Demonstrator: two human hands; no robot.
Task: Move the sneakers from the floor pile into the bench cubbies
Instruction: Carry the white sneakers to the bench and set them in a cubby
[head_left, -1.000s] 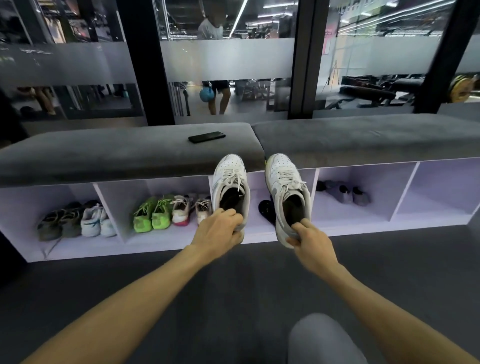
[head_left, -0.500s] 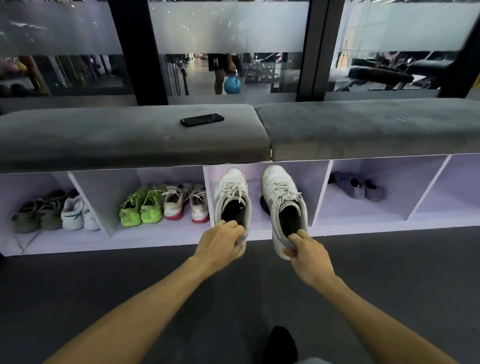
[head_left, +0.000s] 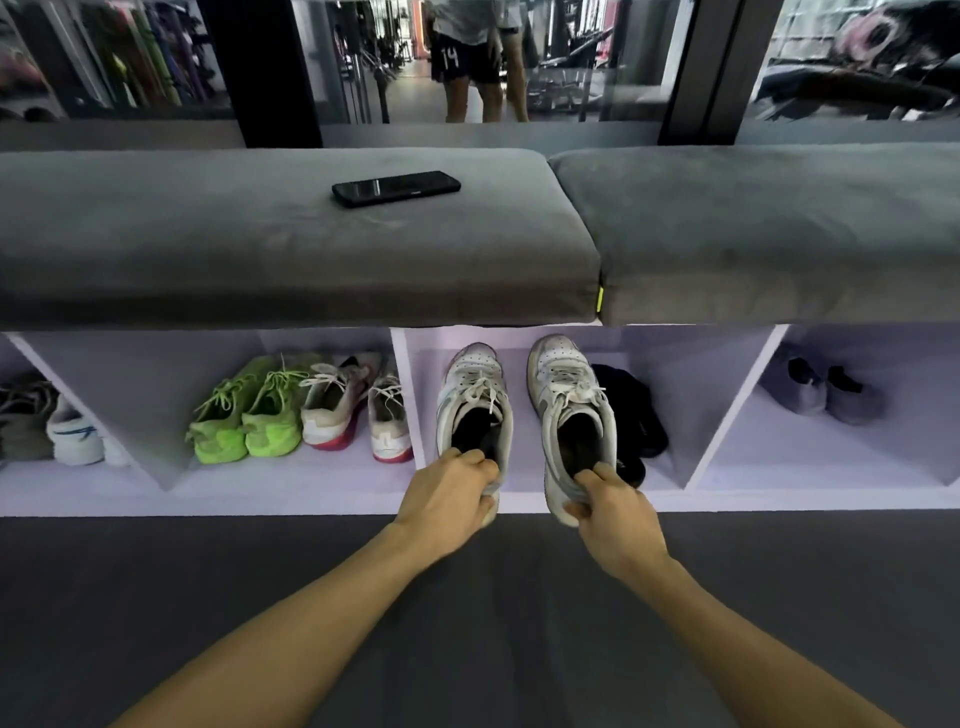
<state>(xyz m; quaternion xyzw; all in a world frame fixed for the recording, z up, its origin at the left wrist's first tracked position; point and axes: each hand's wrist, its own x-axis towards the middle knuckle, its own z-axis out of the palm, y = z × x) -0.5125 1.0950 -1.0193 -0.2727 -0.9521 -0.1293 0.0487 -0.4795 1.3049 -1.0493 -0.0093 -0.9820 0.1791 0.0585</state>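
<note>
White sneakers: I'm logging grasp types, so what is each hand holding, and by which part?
Left hand grips the left white sneaker by its heel collar; right hand grips the right white sneaker likewise.

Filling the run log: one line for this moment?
left hand grip: white sneaker heel | right hand grip: other sneaker heel | toes entering middle cubby

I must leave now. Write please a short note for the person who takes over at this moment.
Left hand grips the heel of the left white sneaker; right hand grips the heel of the right white sneaker.
Both toes are inside the middle cubby, beside a black item; heels at the front edge.
Done: the neighbouring cubbies hold pairs.
Left: push this pair in, let go.
</note>
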